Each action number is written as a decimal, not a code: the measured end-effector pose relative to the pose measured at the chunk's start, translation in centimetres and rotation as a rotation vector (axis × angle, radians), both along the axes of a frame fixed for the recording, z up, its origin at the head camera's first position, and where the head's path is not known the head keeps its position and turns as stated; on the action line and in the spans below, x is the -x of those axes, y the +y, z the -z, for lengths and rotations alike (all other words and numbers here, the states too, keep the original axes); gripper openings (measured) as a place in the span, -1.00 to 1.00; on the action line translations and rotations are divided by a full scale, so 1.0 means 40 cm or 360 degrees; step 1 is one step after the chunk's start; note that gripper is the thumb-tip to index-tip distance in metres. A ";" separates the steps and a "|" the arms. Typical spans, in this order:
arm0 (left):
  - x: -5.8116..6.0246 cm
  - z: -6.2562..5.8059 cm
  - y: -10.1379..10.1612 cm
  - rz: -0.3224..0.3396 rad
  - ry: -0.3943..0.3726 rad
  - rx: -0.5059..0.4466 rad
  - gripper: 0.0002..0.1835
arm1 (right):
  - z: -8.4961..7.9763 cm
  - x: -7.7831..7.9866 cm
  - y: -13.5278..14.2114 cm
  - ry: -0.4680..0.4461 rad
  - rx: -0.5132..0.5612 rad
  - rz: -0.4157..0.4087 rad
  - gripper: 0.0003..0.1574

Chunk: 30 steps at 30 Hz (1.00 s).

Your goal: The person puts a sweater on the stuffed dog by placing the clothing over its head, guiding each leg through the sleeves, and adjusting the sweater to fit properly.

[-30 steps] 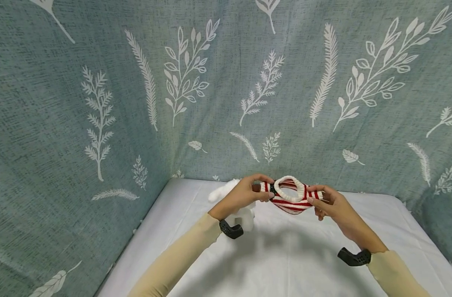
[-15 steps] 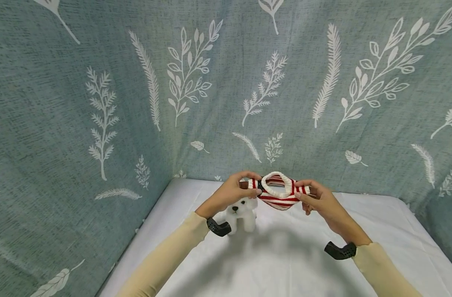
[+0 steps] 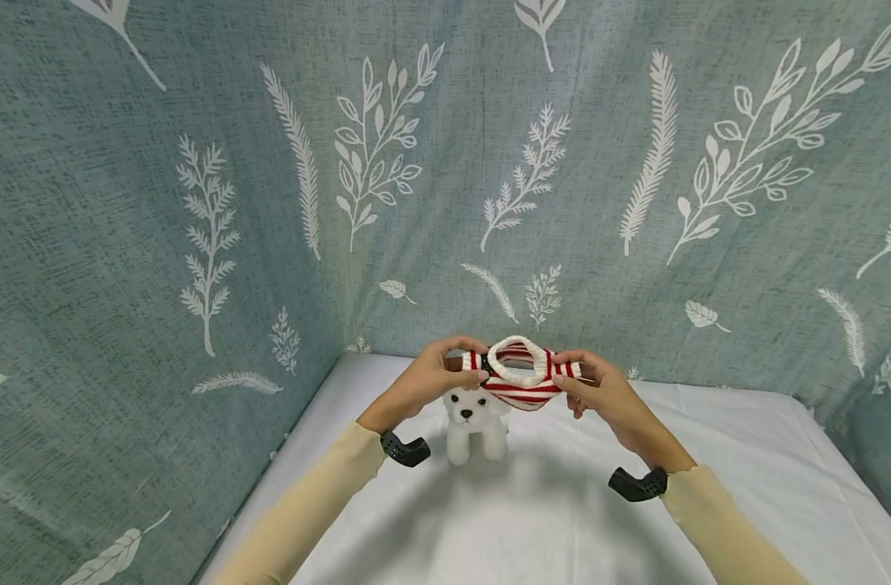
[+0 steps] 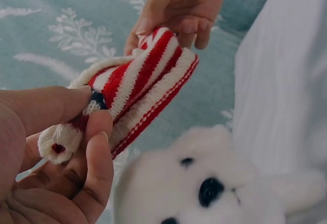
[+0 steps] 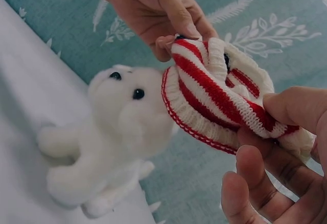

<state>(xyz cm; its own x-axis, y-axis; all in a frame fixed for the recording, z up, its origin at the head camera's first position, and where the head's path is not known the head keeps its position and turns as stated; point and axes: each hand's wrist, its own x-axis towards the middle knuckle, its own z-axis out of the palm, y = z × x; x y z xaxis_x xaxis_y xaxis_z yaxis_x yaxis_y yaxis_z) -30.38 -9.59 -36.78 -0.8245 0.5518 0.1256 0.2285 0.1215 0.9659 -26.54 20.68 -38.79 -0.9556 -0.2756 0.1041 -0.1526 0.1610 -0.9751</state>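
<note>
A small knitted sweater (image 3: 522, 396), striped red and white with a white ribbed collar, is stretched between both hands. My left hand (image 3: 425, 380) pinches the sleeve on the left, beside a dark blue patch. On the other side my right hand (image 3: 599, 388) pinches the opposite sleeve. Its collar faces up and stands wide as a ring. A white plush dog (image 3: 478, 435) with black eyes and nose stands on the table just below the sweater. In the head view the sweater and left hand cover the top of its head. The right wrist view shows the dog's body (image 5: 112, 132) whole.
A white cloth covers the table (image 3: 533, 520). Behind and at the left rises a blue-green curtain (image 3: 416, 179) with white leaf prints. Black wrist bands (image 3: 405, 449) sit on both wrists.
Both hands have moved left with the sweater, bringing it over the plush dog. The dog's face, hidden behind the left arm before, now shows.
</note>
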 end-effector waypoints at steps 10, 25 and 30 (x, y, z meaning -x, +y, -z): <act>-0.005 -0.003 -0.054 -0.0088 0.0023 0.0002 -0.53 | 0.001 0.025 -0.059 -0.0031 0.0045 -0.0088 -0.44; -0.005 0.013 -0.129 -0.0216 0.0045 0.0070 -0.52 | 0.014 0.053 -0.132 -0.0027 0.0035 -0.0121 -0.48; 0.000 0.018 -0.148 -0.0210 0.0047 0.0050 -0.51 | 0.011 0.060 -0.150 -0.0020 0.0033 -0.0130 -0.47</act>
<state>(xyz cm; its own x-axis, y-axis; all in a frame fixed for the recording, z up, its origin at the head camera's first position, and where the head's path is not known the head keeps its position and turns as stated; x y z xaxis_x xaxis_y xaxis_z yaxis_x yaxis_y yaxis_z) -30.37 -15.52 -37.49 -0.8864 0.4428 0.1351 0.2365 0.1823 0.9544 -28.93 14.68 -39.24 -0.9312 -0.3508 0.0987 -0.1522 0.1285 -0.9800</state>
